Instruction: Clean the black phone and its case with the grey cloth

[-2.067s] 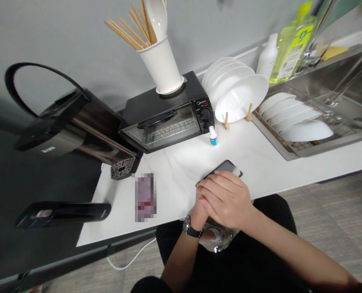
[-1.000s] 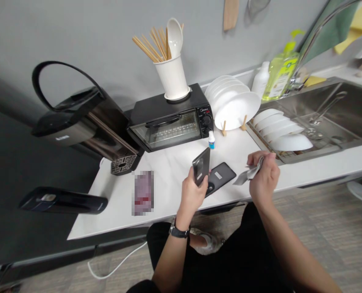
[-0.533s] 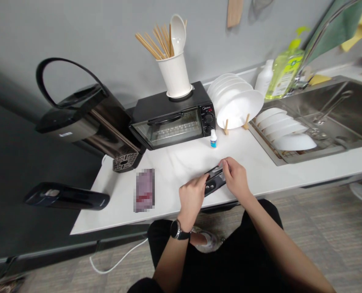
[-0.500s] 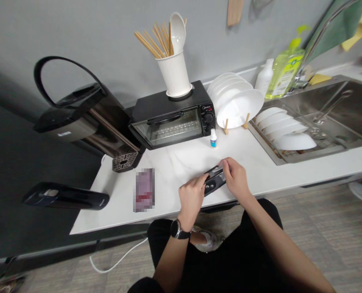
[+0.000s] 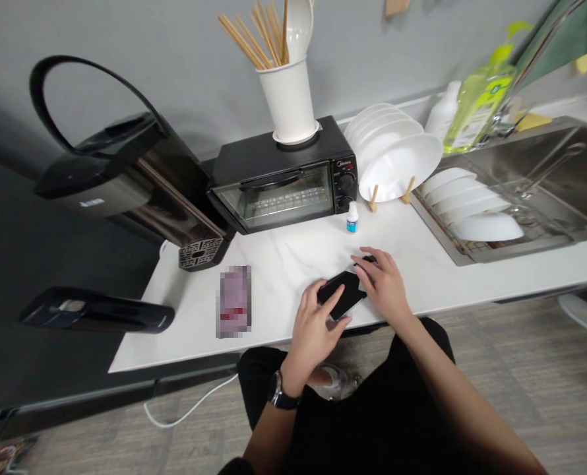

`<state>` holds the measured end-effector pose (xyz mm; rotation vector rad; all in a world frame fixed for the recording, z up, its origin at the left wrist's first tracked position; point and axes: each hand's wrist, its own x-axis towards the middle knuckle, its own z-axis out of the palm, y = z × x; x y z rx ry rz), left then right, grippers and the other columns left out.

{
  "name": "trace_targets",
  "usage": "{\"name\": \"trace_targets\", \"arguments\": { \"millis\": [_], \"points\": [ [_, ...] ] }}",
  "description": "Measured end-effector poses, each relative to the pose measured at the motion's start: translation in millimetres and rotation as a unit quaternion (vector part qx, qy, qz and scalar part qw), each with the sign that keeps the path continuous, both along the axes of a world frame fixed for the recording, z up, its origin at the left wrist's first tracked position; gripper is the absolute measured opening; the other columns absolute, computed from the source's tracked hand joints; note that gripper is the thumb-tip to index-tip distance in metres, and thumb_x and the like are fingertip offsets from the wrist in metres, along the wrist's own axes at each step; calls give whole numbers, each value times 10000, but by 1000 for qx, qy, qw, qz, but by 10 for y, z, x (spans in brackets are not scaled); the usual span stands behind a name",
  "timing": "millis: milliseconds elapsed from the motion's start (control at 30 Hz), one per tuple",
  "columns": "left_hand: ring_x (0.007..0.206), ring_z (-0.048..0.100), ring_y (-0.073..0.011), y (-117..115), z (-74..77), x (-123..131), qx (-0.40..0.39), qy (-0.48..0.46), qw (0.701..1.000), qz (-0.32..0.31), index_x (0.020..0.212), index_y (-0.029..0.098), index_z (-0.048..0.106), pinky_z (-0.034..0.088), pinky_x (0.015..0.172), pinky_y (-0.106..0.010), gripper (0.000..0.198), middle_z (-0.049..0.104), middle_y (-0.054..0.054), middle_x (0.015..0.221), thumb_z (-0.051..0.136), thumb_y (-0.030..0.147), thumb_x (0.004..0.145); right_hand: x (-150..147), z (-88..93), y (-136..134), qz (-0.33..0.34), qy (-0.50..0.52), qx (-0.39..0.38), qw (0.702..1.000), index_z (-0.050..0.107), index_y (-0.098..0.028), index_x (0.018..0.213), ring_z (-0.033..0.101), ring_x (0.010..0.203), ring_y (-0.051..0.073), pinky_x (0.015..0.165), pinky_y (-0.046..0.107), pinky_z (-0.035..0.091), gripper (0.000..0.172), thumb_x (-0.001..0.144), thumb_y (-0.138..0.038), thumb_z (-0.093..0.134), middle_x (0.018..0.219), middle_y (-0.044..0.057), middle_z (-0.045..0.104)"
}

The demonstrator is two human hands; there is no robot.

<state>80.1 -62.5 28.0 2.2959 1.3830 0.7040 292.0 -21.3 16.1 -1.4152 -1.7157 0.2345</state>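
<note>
A flat black oblong case lies at the front of the white counter, tilted up to the right. A small pale piece shows at its right part, too little of it to name. My left hand holds the case's left end, with the fingers on its top and far edge and the thumb at the near side. At the other end, my right hand has its bent fingers around the case, partly covering it. Beyond my hands stands a small white bottle with a blue label.
A black toaster oven carries a white utensil holder. Left of it stand a dark drinks machine and a long black object, near a blurred-out purple item. White plates and a sink are to the right.
The case's compartments with round silvery spots showed before; now a plain black face is up. My left fingers have spread out over it, and my right fingers have loosened.
</note>
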Motion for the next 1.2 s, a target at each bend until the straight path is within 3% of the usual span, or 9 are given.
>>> {"name": "trace_targets", "arguments": {
  "millis": [100, 167, 333, 500, 600, 733, 900, 1033, 1200],
  "points": [
    [1458, 448, -286, 0, -22, -46, -10, -8, 1000, -7, 1584, 343, 399, 428, 1221, -519, 681, 468, -97, 1564, 677, 288, 965, 50, -12, -136, -21, -63, 20, 998, 645, -233, 1386, 579, 1320, 319, 1184, 602, 370, 389, 1076, -369, 452, 1449, 133, 608],
    [1447, 471, -292, 16, -58, -61, -13, -23, 1000, 4, 1608, 299, 337, 426, 1222, -530, 736, 503, -110, 1553, 686, 321, 961, 97, -54, -235, -7, -97, -2, 995, 592, -247, 1457, 568, 1359, 311, 1191, 605, 377, 424, 1086, -347, 412, 1469, 124, 611],
    [1451, 486, -306, 36, -113, -39, -24, -42, 999, 24, 1613, 244, 267, 434, 1213, -524, 836, 507, -136, 1567, 726, 377, 927, -12, -110, -393, 17, -200, -37, 979, 388, -215, 1614, 296, 1562, 367, 1217, 700, 285, 544, 1087, -351, 403, 1613, 132, 464],
    [1437, 506, -319, 18, -122, -34, -27, -38, 999, 25, 1653, 200, 141, 460, 1183, -522, 892, 488, -179, 1574, 626, 197, 905, -429, 2, -487, 168, -222, -9, 961, 395, -140, 1599, 347, 1546, 314, 1238, 613, 339, 582, 1060, -337, 494, 1622, 162, 434],
    [1424, 522, -300, 7, -117, -43, -26, -47, 998, 23, 1662, 201, 101, 464, 1183, -494, 943, 502, -164, 1566, 582, 114, 855, -476, 32, -572, 230, -220, 2, 948, 412, -128, 1583, 392, 1526, 274, 1241, 562, 369, 565, 1057, -308, 508, 1619, 148, 443],
    [1432, 514, -269, 10, -62, -38, -42, -79, 996, 24, 1649, 252, 179, 441, 1208, -469, 892, 514, -108, 1571, 635, 163, 887, -153, -26, -615, 202, -228, -12, 952, 325, -184, 1632, 398, 1522, 283, 1241, 585, 362, 596, 1067, -290, 480, 1620, 125, 447],
    [1450, 497, -287, 36, -15, -36, -43, -98, 994, 17, 1624, 259, 272, 421, 1215, -482, 811, 516, -118, 1571, 692, 412, 947, 215, -108, -387, 64, -238, -41, 968, 306, -218, 1646, 330, 1552, 326, 1240, 631, 299, 575, 1097, -354, 407, 1644, 112, 410],
    [1459, 489, -283, 40, -38, -34, -48, -100, 994, 8, 1626, 278, 268, 404, 1229, -493, 806, 494, -109, 1590, 687, 398, 949, 12, -99, -166, 29, -240, -48, 969, 377, -139, 1610, 333, 1547, 360, 1239, 650, 255, 606, 1092, -451, 412, 1632, 159, 416],
    [1461, 489, -283, 16, -96, -23, -56, -94, 993, 47, 1647, 264, 193, 434, 1208, -487, 852, 453, -119, 1621, 628, 200, 917, -501, -21, -252, 106, -236, -41, 965, 402, -93, 1587, 368, 1532, 336, 1266, 660, 166, 641, 1079, -483, 430, 1617, 183, 427]
  ]
}}
